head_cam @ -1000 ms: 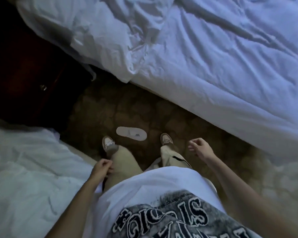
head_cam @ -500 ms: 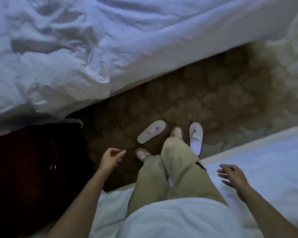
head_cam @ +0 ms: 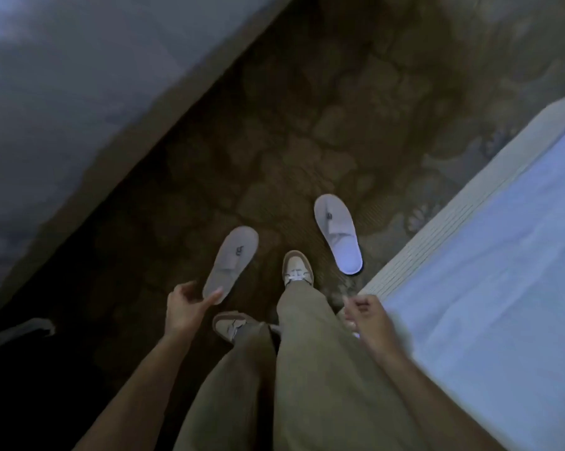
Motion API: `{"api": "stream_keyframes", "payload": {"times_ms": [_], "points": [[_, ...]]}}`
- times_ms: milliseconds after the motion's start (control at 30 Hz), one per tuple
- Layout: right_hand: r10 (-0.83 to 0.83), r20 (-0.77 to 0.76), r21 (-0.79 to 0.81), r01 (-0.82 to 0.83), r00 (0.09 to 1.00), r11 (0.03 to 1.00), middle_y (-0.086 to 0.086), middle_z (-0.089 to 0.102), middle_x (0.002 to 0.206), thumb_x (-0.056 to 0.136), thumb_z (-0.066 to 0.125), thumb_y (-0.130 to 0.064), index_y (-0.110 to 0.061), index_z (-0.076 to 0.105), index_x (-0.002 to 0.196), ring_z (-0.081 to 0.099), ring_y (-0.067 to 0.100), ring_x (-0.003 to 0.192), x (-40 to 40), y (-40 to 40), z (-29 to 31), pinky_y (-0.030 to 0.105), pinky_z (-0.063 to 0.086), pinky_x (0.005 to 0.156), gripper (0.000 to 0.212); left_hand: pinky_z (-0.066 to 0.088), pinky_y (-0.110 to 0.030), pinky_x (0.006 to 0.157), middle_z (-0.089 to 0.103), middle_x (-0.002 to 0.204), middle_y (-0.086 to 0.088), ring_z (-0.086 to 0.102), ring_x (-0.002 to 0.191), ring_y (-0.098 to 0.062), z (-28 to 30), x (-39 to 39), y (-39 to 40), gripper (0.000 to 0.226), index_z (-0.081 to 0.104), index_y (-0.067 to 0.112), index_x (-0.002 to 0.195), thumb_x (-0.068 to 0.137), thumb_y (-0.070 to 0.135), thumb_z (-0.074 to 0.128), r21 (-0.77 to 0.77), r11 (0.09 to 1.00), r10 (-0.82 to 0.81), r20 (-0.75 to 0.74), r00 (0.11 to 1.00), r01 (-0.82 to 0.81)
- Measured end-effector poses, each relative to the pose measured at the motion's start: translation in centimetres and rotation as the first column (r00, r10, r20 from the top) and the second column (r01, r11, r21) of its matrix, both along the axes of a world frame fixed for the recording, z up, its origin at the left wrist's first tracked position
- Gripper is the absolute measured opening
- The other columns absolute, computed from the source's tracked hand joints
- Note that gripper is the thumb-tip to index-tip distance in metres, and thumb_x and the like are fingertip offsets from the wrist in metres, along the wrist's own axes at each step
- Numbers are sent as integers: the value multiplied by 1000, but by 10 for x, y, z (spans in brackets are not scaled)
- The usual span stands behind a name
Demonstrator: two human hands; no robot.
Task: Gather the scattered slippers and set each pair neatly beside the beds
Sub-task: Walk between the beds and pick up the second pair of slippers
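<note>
Clearly, two white slippers seen on carpet between beds: left slipper (head_cam: 230, 263) near left hand (head_cam: 185, 309), right slipper (head_cam: 338, 234) near right bed (head_cam: 489, 255). Judged light, soft, flat; heel edge best pinched. Left hand half-open, empty; right hand (head_cam: 370, 319) loosely curled, nothing held.

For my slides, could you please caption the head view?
Two white slippers lie apart on carpet between two beds, both hands empty.
</note>
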State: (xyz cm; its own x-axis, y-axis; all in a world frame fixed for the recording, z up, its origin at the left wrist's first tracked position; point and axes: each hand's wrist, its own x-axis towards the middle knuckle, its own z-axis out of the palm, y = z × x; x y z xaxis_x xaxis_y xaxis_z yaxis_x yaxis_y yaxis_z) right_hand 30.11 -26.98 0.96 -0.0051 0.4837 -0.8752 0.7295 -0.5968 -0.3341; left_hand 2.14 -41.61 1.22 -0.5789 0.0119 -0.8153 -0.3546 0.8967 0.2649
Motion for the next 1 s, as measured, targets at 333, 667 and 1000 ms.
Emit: {"api": "stream_keyframes", "payload": {"times_ms": [333,667,1000], "points": [[-235,90,301,198,968,933,18,49,134,75,74,-46,-1,44,134,48,31,126,-38,76,-255,42,38,107,80,42,-39,96,53,121,-1,53,115,-23,-206,-31,25,66,49,12,135,78,31,77,25,985,-173,97,980,171],[-169,421,588,-127,891,799,13,48,134,70,66,-63,-10,46,136,48,34,119,-59,95,-375,42,38,95,87,43,-34,96,57,135,-14,53,125,-29,-313,-35,-5,64,52,6,131,75,23,81,-37,966,-258,-23,966,257],[-265,253,590,69,931,804,7,52,120,45,85,-60,-13,61,113,52,23,103,-49,97,-357,35,41,89,86,40,-56,105,36,145,-18,43,131,-40,-333,-12,7,105,35,7,144,60,43,88,-191,948,-293,-220,930,253]]}}
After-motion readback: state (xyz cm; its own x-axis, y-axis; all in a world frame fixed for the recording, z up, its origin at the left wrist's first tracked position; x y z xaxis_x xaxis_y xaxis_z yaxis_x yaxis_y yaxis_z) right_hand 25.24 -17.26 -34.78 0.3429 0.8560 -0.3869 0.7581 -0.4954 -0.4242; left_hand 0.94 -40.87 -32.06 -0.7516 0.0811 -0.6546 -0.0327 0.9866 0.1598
